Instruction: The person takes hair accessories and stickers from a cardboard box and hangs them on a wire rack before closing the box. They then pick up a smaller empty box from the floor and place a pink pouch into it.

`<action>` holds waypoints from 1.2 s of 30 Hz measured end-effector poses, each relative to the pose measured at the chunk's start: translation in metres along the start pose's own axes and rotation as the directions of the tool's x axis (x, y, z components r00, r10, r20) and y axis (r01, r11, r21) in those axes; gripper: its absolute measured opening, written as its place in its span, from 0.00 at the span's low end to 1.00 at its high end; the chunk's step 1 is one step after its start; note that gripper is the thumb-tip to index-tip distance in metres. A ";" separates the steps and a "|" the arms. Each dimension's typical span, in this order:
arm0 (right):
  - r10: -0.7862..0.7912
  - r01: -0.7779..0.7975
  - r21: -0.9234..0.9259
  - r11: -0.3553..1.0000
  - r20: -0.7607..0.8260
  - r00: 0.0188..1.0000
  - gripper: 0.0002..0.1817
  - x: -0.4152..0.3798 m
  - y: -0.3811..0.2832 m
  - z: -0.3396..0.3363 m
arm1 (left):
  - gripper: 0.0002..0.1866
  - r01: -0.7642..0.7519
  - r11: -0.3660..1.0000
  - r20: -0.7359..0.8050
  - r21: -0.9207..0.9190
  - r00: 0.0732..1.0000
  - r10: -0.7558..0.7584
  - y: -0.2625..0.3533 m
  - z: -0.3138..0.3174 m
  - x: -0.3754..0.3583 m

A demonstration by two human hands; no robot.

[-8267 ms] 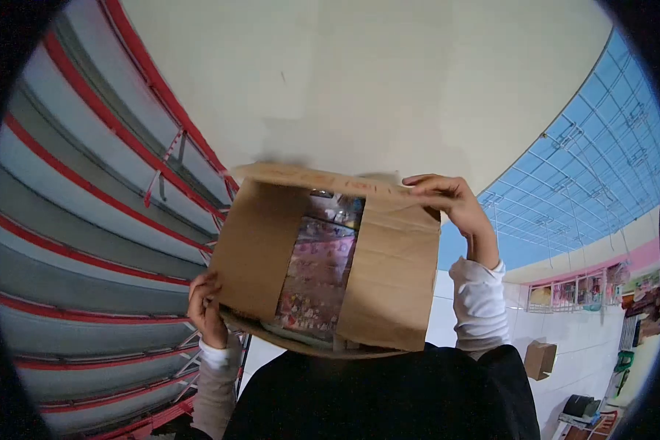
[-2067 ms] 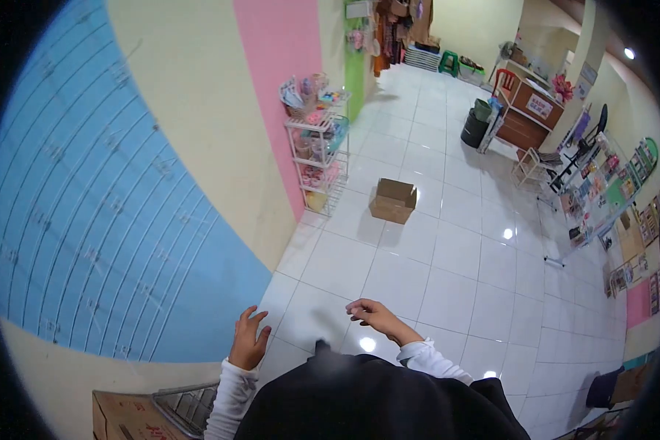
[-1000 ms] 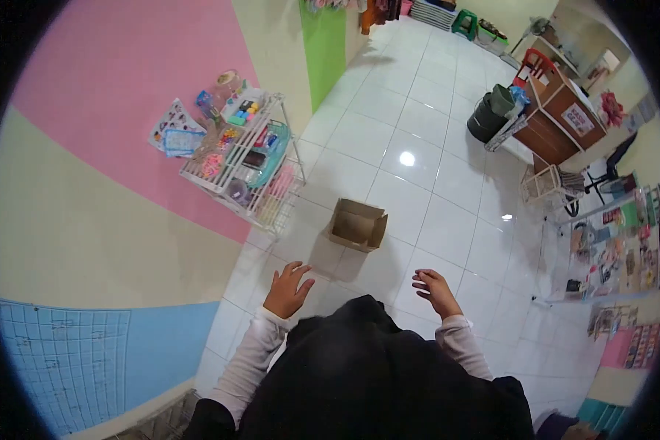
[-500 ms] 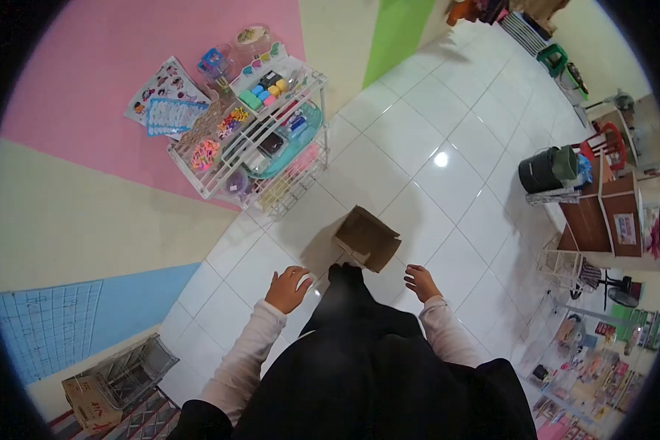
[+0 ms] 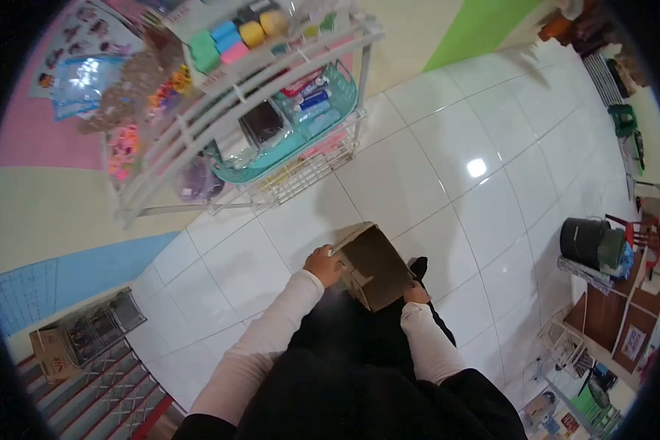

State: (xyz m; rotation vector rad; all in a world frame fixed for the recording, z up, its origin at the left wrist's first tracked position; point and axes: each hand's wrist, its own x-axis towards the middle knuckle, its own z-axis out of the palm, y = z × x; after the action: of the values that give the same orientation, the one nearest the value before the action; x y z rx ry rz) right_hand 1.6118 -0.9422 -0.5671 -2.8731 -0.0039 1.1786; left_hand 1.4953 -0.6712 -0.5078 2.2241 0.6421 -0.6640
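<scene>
A brown cardboard box with an open top is between my two hands, in front of my dark clothing. My left hand grips its left side, with the fingers against the wall of the box. At the lower right edge, my right hand has its fingers closed on the cardboard. The inside of the box shows only bare brown cardboard. Parts of my fingers are hidden by the box.
A white wire rack holding a teal tray and small goods stands ahead on the left. White tiles cover the floor. A black bucket stands at the right. A cardboard carton lies at the lower left.
My hands were apart on either side of the box on the floor; now both hold it. The rack appears nearer and larger. One shoe now shows right of the box.
</scene>
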 end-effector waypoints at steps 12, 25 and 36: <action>-0.430 0.434 -0.012 0.901 0.111 0.896 0.25 0.151 0.015 0.040 | 0.23 0.156 0.985 0.112 -0.077 0.983 -0.147 -0.081 0.121 0.102; -0.954 0.956 -0.033 0.290 -0.085 0.286 0.17 0.200 -0.271 0.026 | 0.27 0.077 0.965 -0.437 -0.251 0.881 -0.184 -0.206 0.109 0.064; -0.943 0.907 -0.414 0.075 -0.326 -0.071 0.09 0.227 -0.356 0.046 | 0.28 0.010 0.907 -0.377 -0.421 0.908 -0.185 -0.208 0.091 0.071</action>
State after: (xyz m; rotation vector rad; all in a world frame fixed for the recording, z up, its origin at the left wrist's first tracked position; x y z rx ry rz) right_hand 1.7454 -0.5813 -0.7465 -2.0049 -1.7422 -0.0158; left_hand 1.3961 -0.5924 -0.7093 1.9427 1.0106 -0.0783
